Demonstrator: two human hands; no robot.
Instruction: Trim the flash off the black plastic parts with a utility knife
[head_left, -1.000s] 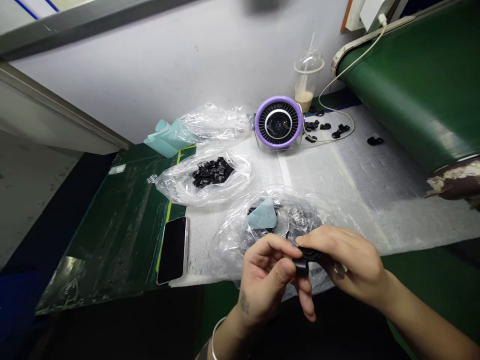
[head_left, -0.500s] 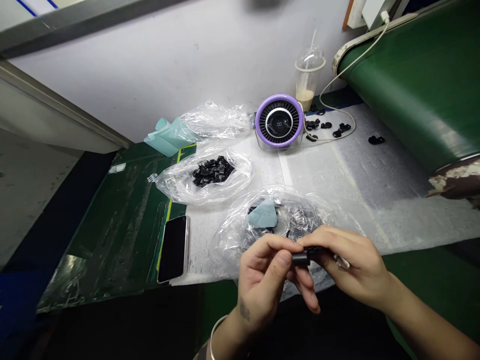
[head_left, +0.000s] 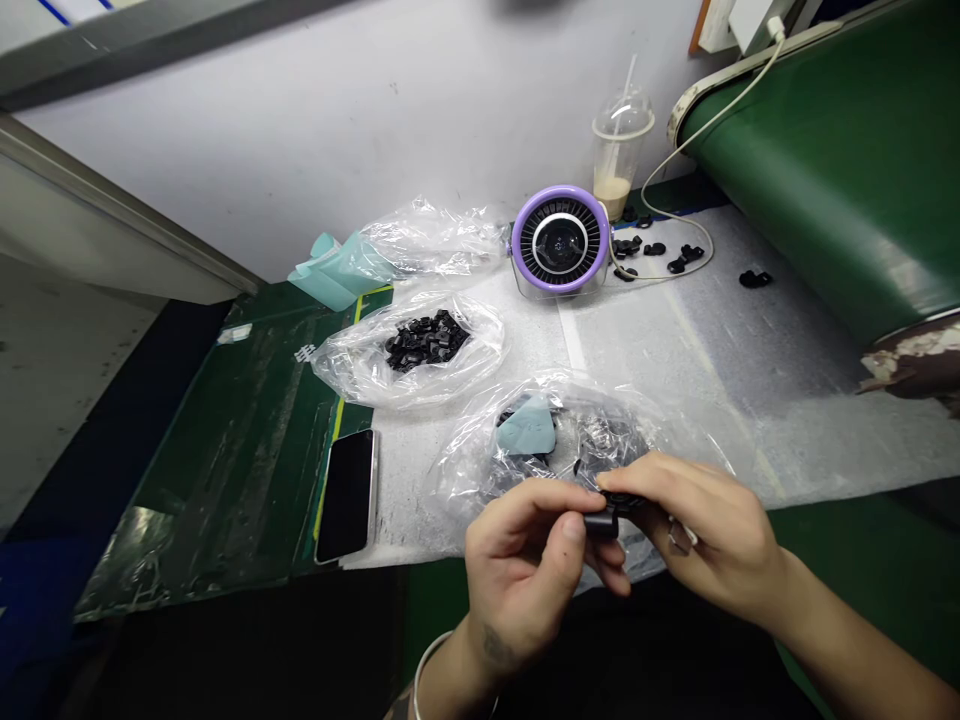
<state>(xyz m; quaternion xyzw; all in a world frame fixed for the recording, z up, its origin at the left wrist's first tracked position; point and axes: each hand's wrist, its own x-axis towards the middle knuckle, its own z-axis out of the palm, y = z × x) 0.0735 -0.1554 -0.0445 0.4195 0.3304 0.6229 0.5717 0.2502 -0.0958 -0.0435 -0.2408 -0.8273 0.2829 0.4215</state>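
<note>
The left hand [head_left: 521,565] and right hand [head_left: 697,530] pinched a small black plastic fitting [head_left: 606,520] between thumbs and fingertips, held together just above a clear polythene bag [head_left: 600,430] containing black parts and a pale blue plastic piece [head_left: 526,428] on the white foam-covered worktop [head_left: 675,340].

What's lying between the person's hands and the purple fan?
In the head view, a clear plastic bag of black parts with a pale teal piece, then white foam sheet up to the purple-rimmed fan.
</note>
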